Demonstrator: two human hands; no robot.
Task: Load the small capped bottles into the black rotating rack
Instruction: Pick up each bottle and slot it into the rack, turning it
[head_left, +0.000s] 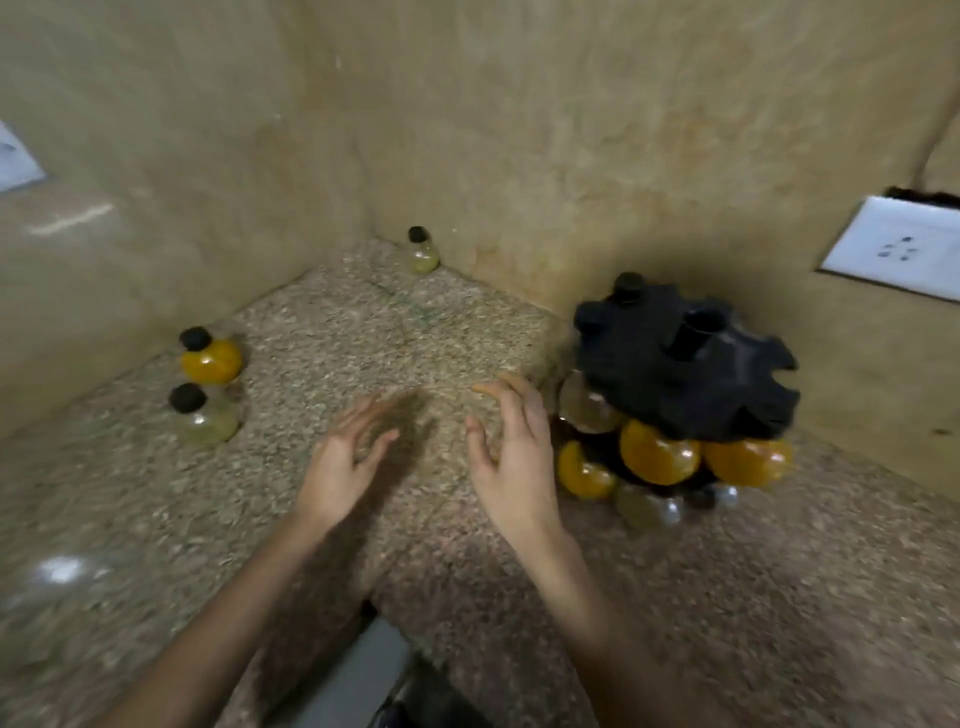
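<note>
The black rotating rack (680, 364) stands at the right on the speckled counter, with several round bottles hanging under it, some orange-filled (657, 452), some pale. Three loose black-capped bottles stand apart: an orange one (210, 358) and a pale one (205, 418) at the left wall, and a pale one (422, 252) in the far corner. My left hand (345, 462) and my right hand (511, 457) hover over the middle of the counter, fingers spread, holding nothing. My right hand is just left of the rack.
Beige walls close in the counter (363, 338) on the left and back. A white socket plate (898, 249) sits on the right wall. The counter's front edge has a notch near my arms (374, 613).
</note>
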